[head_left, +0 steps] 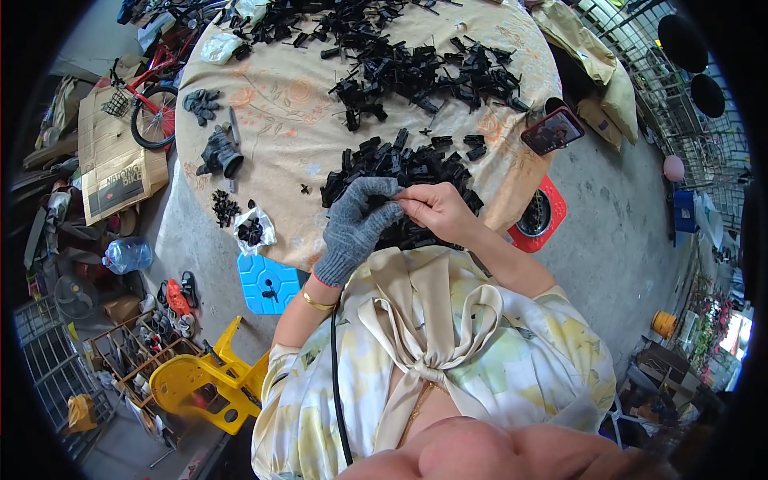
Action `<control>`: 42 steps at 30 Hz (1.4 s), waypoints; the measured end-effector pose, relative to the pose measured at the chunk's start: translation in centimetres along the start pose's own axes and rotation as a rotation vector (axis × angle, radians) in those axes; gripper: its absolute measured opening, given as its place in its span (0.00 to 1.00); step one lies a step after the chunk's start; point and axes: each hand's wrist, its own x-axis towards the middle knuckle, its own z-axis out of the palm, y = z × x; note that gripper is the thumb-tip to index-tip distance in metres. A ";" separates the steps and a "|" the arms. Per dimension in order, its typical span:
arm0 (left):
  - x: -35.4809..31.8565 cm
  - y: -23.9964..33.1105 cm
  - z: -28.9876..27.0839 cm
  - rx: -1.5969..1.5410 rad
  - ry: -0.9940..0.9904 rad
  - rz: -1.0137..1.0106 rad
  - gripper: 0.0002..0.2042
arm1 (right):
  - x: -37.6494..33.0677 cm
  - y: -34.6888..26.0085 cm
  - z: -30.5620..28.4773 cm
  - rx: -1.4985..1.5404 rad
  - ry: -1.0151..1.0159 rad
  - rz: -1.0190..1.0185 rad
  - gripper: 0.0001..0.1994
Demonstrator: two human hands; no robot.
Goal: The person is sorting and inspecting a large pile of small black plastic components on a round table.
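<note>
My left hand [360, 220], in a grey knit glove, is closed in a pinch just in front of a pile of small black plastic parts [408, 160]. Bare and also pinched, my right hand [438, 210] meets its fingertips. Whatever lies between the two sets of fingers is too small to name. More black parts with thin stems [432, 68] are heaped toward the far side of the cloth-covered table [280, 152]. Near the left edge sit a small cluster of tiny black pieces [226, 207] and a white plastic bag [264, 218] holding similar ones.
Two dark gloves [219, 154] [202, 106] lie at the table's left. A phone [552, 130] stands at its right edge, above a red stool [540, 214]. A blue stool [260, 292] and a yellow chair [200, 380] stand at lower left. Wire mesh lines the right side.
</note>
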 end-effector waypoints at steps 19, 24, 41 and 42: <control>0.8 1.1 0.6 0.858 -0.105 0.423 0.32 | -0.4 -0.3 -1.6 -0.175 0.221 -0.169 0.09; 0.6 1.9 -0.3 -0.342 -0.225 -0.365 0.29 | -0.7 0.0 -3.0 0.223 0.096 -0.021 0.09; 0.2 0.9 0.3 -0.330 -0.031 -0.279 0.08 | -0.9 -0.3 -0.6 -0.105 0.127 -0.154 0.07; 0.2 0.8 0.6 -0.249 0.020 -0.188 0.11 | -0.8 -0.6 -0.5 -0.144 0.111 -0.145 0.07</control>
